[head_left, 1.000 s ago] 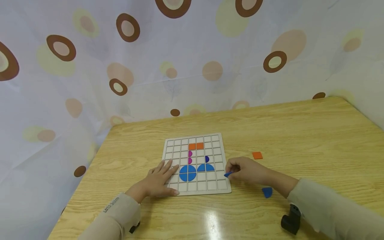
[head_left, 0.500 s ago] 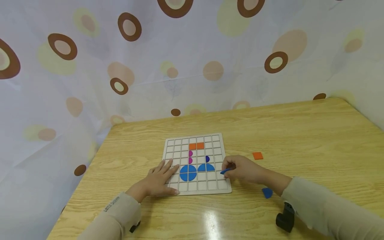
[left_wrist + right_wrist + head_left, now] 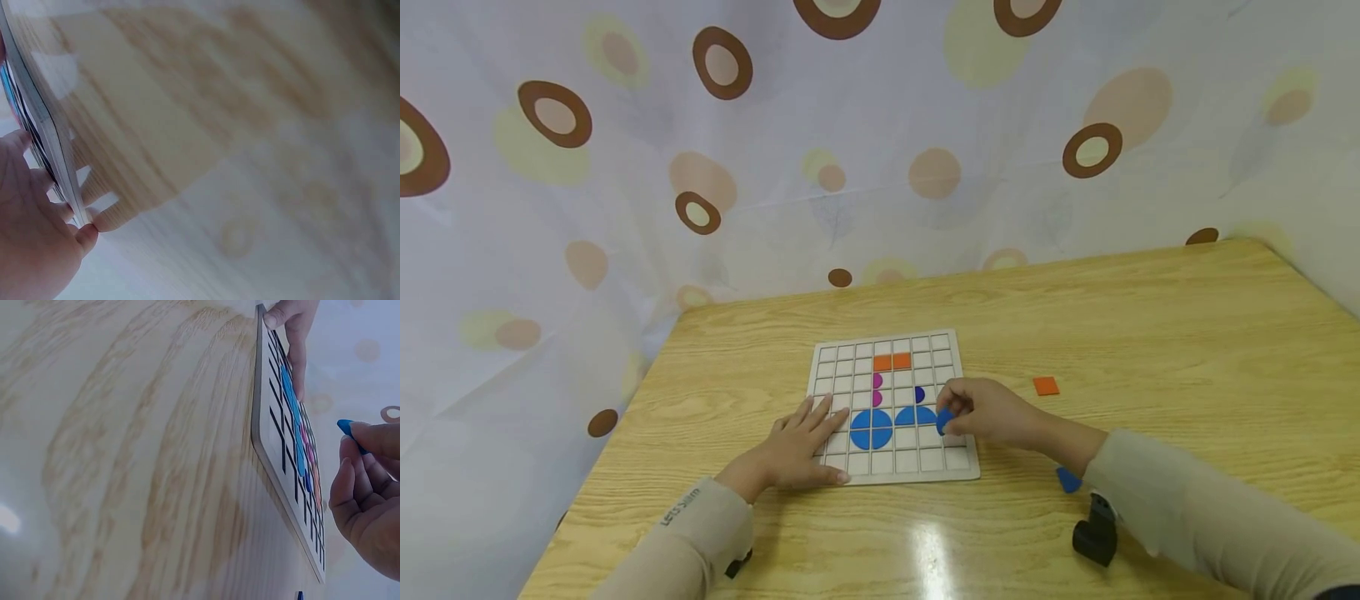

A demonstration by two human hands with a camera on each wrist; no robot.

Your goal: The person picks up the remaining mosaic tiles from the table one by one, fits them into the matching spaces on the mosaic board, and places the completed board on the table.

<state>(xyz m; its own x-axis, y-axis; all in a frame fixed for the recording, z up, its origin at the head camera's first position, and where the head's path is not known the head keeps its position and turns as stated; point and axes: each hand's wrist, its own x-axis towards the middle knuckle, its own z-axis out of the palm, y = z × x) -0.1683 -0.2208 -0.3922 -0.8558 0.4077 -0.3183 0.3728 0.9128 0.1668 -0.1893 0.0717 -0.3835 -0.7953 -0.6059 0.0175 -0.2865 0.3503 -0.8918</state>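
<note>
A white grid board lies on the wooden table, with colored tiles set in its cells. Four-part blue circle tiles, two blue quarter tiles, two magenta half-circles, a dark blue half-circle and two orange squares are on it. My left hand rests with spread fingers on the board's left front corner. Above the board's right side, my right hand pinches a blue quarter-circle tile between thumb and fingertips. The right wrist view shows this tile held apart from the board.
On the table right of the board lies a loose orange square. Nearer the front, a loose blue tile lies partly behind the right forearm. A patterned curtain hangs behind the table.
My right hand has moved left and slightly away from me over the board, carrying the blue tile, which has turned to show its flat face. The left hand has stayed in place.
</note>
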